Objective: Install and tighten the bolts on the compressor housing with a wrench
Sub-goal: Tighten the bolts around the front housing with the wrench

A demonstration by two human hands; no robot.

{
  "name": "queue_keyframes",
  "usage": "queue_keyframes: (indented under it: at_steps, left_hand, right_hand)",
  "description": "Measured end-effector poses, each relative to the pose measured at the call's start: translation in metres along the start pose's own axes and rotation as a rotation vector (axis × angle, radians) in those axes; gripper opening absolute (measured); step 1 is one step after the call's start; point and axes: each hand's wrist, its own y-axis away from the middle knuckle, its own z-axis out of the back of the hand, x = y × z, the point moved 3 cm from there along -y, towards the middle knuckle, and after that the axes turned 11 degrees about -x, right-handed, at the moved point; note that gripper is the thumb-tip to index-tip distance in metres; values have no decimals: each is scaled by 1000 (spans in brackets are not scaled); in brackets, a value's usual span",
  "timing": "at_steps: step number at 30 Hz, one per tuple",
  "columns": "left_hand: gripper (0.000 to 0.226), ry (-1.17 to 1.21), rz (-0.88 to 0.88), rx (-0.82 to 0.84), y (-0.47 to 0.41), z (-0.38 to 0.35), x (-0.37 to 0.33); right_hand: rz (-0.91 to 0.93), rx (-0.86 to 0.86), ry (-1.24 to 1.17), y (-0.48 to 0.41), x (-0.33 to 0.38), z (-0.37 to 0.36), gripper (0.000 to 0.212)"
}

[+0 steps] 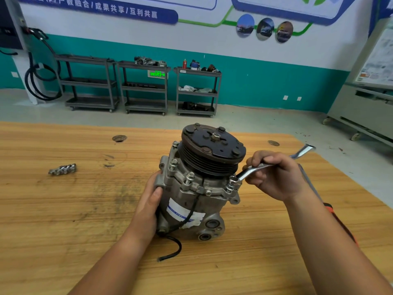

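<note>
Gripping wrench (244, 175) on bolt (231, 182) (R hand (276, 177)).

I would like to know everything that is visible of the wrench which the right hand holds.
The wrench is a slim, shiny silver metal bar with a slight bend. The right hand grips its middle. Its near end sits over a bolt on the right front of the compressor housing; its far end, seemingly forked, juts out past the hand, up and to the right, above the table.
</note>
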Motion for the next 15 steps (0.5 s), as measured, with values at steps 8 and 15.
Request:
queue_keyframes:
  at_steps: [8,15]
  left_hand:
    - [96,-30,-18,13,-2,1,-5]
    - [83,-49,-76,41,-2,0,-9]
  right_hand:
    - [-139,163,2,-11,2,-5,14]
    - [-236,257,-171,-15,-6,-8,20]
